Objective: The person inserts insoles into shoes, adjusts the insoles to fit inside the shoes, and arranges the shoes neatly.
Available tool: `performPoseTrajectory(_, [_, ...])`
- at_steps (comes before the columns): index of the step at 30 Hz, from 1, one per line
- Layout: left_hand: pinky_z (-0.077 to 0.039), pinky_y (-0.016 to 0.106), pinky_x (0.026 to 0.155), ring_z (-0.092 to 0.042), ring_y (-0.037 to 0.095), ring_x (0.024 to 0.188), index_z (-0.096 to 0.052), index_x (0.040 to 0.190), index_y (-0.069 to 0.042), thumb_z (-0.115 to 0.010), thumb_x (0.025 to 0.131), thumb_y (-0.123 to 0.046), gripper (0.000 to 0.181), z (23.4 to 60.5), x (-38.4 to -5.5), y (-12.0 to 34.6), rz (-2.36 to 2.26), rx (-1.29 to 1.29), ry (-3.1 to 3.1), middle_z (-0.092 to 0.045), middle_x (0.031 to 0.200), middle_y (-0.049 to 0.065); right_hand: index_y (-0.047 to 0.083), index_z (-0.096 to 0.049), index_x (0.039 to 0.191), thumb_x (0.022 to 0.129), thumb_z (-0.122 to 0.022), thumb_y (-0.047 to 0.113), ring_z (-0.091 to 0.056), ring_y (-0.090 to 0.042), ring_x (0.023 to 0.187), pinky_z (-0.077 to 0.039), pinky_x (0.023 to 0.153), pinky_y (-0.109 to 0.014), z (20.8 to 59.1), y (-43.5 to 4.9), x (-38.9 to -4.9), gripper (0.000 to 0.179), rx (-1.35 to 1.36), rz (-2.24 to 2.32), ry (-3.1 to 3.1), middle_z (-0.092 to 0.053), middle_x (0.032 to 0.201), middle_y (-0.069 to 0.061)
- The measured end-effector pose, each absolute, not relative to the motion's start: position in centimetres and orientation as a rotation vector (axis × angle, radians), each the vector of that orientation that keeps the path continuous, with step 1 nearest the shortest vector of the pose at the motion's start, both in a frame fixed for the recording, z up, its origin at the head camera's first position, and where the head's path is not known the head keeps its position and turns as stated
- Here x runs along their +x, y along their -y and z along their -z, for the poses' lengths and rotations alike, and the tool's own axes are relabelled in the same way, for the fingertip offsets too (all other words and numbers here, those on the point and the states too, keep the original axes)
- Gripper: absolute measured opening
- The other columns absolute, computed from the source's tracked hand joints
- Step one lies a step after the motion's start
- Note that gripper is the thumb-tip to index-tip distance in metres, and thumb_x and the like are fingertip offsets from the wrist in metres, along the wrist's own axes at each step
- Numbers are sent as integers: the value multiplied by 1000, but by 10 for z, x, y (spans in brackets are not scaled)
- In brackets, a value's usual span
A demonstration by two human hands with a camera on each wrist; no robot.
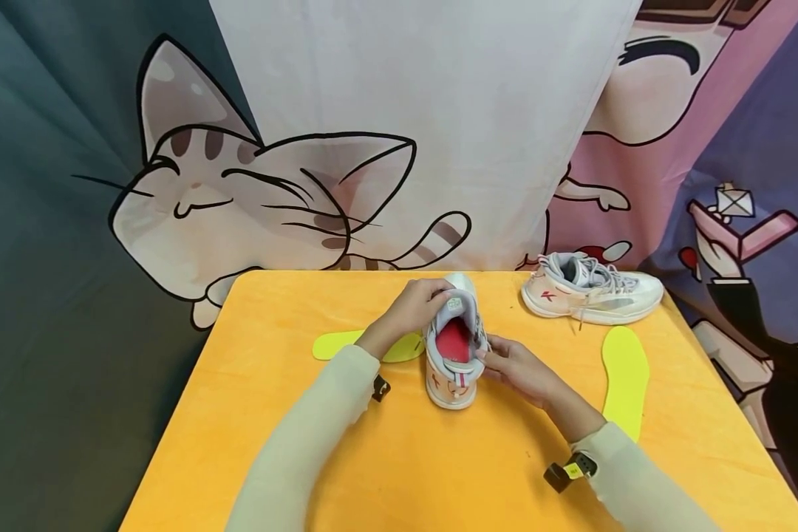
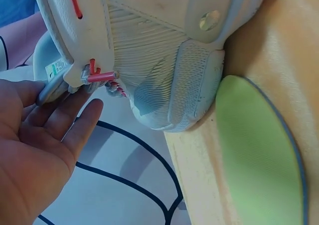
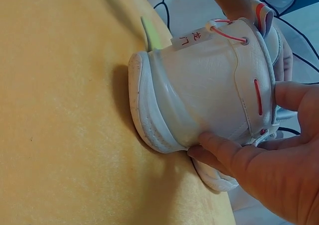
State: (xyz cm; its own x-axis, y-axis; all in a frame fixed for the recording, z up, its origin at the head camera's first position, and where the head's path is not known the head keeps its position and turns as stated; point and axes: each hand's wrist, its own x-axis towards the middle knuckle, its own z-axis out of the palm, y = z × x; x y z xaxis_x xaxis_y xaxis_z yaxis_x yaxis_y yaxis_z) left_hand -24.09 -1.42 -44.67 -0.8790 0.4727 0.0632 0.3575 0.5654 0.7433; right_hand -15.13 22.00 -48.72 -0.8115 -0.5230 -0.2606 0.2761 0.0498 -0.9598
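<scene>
A white sneaker point(image 1: 447, 388) with red details stands on the table, its heel toward me and a red lining point(image 1: 454, 341) showing inside. My left hand point(image 1: 412, 307) pinches the raised tongue point(image 1: 454, 304) between thumb and fingers; the left wrist view shows a tag on the tongue point(image 2: 56, 69). On the other side, my right hand point(image 1: 515, 371) grips the collar, thumb at the top edge and fingers along the outer wall, as the right wrist view shows. A yellow-green insole point(image 1: 335, 344) lies left of the sneaker, partly hidden behind my left wrist.
A matching sneaker point(image 1: 592, 292) sits at the table's back right, toe to the right. Below it lies a second yellow-green insole point(image 1: 623, 377), its lower end covered by my right sleeve. Behind the yellow table point(image 1: 425, 473) hangs a cartoon-printed curtain point(image 1: 452, 96).
</scene>
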Motion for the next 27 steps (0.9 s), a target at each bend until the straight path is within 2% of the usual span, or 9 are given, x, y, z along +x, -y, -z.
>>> performPoseTrajectory(7, [-53,25,79,-63,14,89,-74,118,-7,-54,108,-18,25,448,-252,11,-1230,697,-2657,-75,112,6,-11,-16,159,111,-43,15,-57,-21,130,-51,106,-28,485,-220,-152,61,-243,1808,-1756,-33,157,-37])
performPoseTrajectory(12, [-53,24,78,-61,16,91,-74,115,-5,-56,107,-16,23,453,-260,10,-1305,609,-2620,-72,110,7,-10,-16,160,111,-43,14,-54,-25,133,-50,109,-31,482,-220,-151,61,-232,1798,-1747,-32,158,-36])
performPoseTrajectory(16, [-53,25,76,-61,17,90,-73,114,-4,-56,107,-15,22,456,-263,10,-1348,548,-2582,-70,110,9,-11,-15,159,109,-45,13,-52,-26,133,-51,106,-27,480,-221,-152,63,-228,1768,-1768,-33,157,-36])
performPoseTrajectory(23, [-48,22,65,-56,15,77,-73,113,-4,-56,107,-16,22,462,-269,8,-1349,512,-2590,-68,100,10,-14,-16,158,107,-46,10,-54,-23,126,-52,100,-22,477,-219,-153,64,-245,1731,-1787,-36,153,-38])
performPoseTrajectory(27, [-48,22,64,-56,15,76,-74,111,-4,-57,107,-15,21,466,-273,7,-1328,468,-2607,-68,98,8,-15,-17,157,107,-47,9,-56,-17,120,-52,98,-21,475,-218,-153,63,-247,1714,-1807,-38,151,-38])
